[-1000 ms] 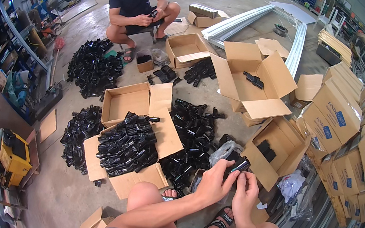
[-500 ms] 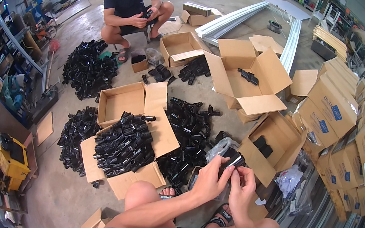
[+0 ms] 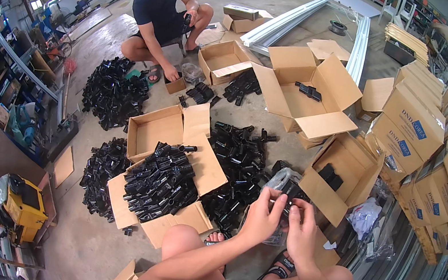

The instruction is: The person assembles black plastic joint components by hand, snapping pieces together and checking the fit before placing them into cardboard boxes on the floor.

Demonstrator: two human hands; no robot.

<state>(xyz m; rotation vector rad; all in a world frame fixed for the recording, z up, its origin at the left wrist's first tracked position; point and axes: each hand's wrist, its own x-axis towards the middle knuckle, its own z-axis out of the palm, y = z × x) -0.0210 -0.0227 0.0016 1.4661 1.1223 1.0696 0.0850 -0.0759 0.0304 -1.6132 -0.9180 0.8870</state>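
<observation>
**Glossy black part held between two hands beside a heaped carton**

From where I stand, the person's left hand point(image 3: 262, 218) is closed on a short black part point(image 3: 288, 205), thumb against its side. The right hand point(image 3: 302, 226) has its fingertips bunched at the part's right end; I cannot tell whether they pinch it. The part is in the air, to the right of the heaped carton point(image 3: 205, 167). It looks light and stiff, probably hard plastic, perhaps a little slippery for its shine; I would hold it by the sides near one end.

The heaped carton brims with similar black pieces point(image 3: 162, 183), its flaps splayed. Right of it, past a clear plastic bag point(image 3: 284, 179), an open carton point(image 3: 322, 196) holds a few dark blocks point(image 3: 330, 177). Beyond the heaped carton, to the right, a larger carton point(image 3: 324, 126) holds a small black cluster point(image 3: 307, 91). Straight beyond the heaped carton, a crouching co-worker point(image 3: 158, 17) has one arm down to a small carton point(image 3: 175, 87), whose contents I cannot make out.
</observation>
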